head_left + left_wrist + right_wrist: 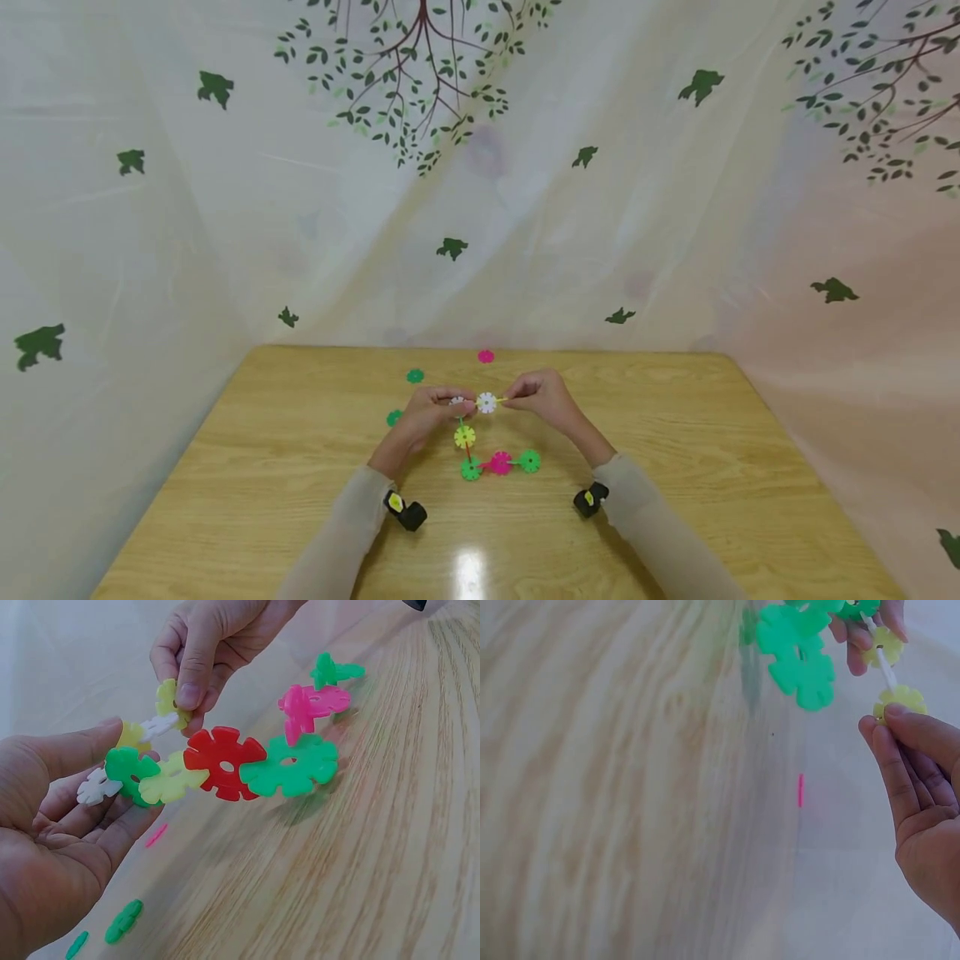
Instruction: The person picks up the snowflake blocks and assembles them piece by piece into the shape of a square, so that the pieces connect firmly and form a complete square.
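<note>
A chain of interlocking plastic flower discs stretches between both hands and bends back over the table. My left hand (429, 410) holds its far left corner, thumb against a yellow disc and fingers behind a green disc (129, 774) and a white disc (97, 787). With thumb and fingers, my right hand (546, 395) pinches the yellow end disc (906, 697). Between the hands a white disc (487, 403) joins two yellow ones. From the left hand, the chain runs nearer through a yellow disc (465, 437), a red disc (225, 763) and a green disc (291, 766), then right through pink pieces (501, 463) to green ones (530, 461).
Two loose green discs (415, 377) lie on the wooden table (285, 500) beyond and left of the left hand. A loose pink disc (486, 357) lies at the far edge. Behind the table hangs a leaf-printed curtain (525, 275). Each wrist wears a small black camera (408, 514).
</note>
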Demonstrator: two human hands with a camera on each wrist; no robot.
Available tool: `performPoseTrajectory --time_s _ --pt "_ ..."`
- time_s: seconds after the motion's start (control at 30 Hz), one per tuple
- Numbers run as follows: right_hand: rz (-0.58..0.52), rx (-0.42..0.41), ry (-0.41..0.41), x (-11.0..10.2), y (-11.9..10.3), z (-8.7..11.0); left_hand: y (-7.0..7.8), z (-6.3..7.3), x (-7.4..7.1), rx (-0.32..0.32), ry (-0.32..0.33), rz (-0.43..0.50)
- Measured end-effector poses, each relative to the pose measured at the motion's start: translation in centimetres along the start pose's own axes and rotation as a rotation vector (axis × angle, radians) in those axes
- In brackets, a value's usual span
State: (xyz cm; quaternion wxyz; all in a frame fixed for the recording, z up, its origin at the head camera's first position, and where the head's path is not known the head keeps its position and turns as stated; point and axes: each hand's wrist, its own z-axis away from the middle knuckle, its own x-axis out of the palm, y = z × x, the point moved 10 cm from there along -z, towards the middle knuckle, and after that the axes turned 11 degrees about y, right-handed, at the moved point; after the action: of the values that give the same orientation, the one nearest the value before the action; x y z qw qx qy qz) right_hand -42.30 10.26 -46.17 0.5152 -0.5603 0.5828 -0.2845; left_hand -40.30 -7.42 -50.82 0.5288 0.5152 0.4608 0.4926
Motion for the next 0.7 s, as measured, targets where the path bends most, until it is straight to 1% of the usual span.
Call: performPoseTrajectory --time_s 0.3,0.47,0.57,0.7 --pt "-0.026 -0.020 -0.015 -0.3 -0.8 0.7 0.4 0.4 0.4 0.003 -0.053 0.016" --pt "-0.003 -0.005 -0.005 -0.6 -0.7 0.7 0.5 0.3 0.8 -0.004 -0.074 0.026" --pt "0.021 0.001 -0.004 -0.6 -1.0 0.6 0.4 0.3 1.0 -0.016 -0.078 0.034" --pt "0.048 -0.002 -0.042 -0.2 -2.6 1.0 0.1 0.3 0.8 -0.008 -0.080 0.030"
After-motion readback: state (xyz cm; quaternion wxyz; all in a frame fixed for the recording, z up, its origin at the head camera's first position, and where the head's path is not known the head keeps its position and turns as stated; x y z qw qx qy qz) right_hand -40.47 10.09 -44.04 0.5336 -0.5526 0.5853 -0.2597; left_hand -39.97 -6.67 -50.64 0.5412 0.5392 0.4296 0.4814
